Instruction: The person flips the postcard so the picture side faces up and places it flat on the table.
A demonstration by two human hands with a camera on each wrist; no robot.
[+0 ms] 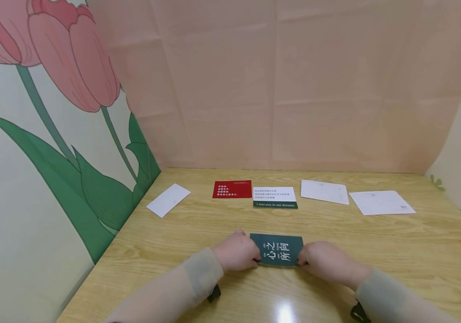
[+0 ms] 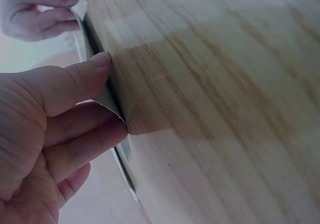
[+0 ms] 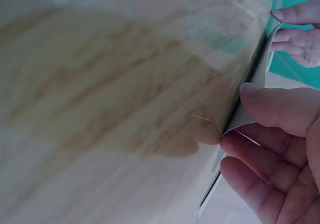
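Observation:
A dark green card with white Chinese characters lies low over the near middle of the wooden table, its lettering turned sideways. My left hand pinches its left end between thumb and fingers. At the opposite end my right hand pinches it the same way. Seen nearly edge-on in the left wrist view, the card bows a little by the left thumb. The right wrist view shows a similar curl in the card by the right thumb. Whether it touches the table I cannot tell.
Farther back on the table lie a tilted white card, a red card, a white-and-green card and two white cards on the right, one left of the other. A pink cloth hangs behind.

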